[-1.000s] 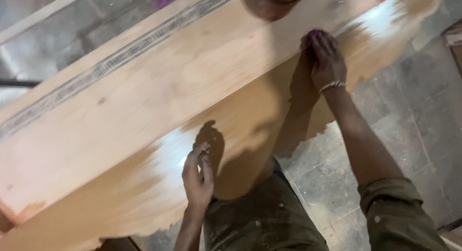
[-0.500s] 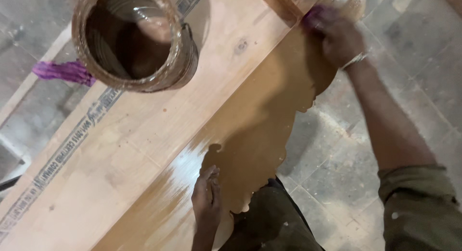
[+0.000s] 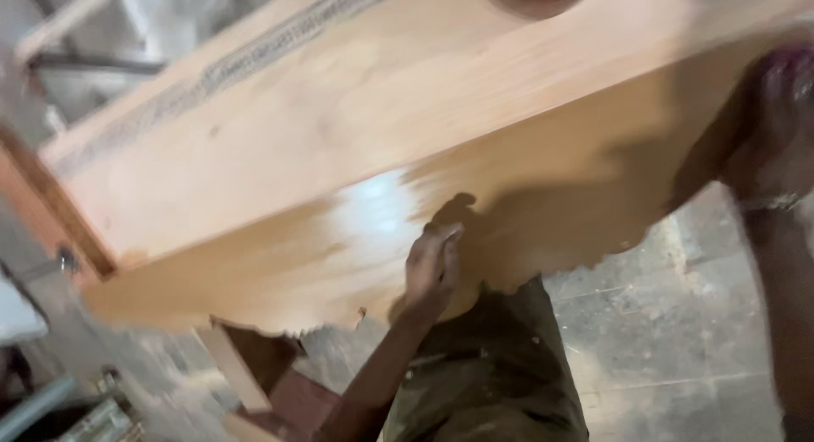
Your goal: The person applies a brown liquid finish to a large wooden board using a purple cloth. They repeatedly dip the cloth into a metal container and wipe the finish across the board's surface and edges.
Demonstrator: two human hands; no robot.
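Seen from above and blurred by motion, a long pale wooden board (image 3: 339, 111) runs from the near left up to the far right, with a darker patterned strip (image 3: 229, 65) along its far edge. Its near half is darker and glossy, with a ragged boundary and a bright patch of glare near the middle. At the near edge of that wet-looking area, the left hand (image 3: 432, 268) rests on the board, fingers together and curled slightly; whether it holds anything cannot be told. Below it are olive trousers (image 3: 492, 374) over a grey stone floor (image 3: 678, 340). At the far right, the right hand (image 3: 776, 120), wearing a wrist bangle (image 3: 767, 203), presses on the board over something purple (image 3: 797, 56), its fingers too blurred to judge their grip.
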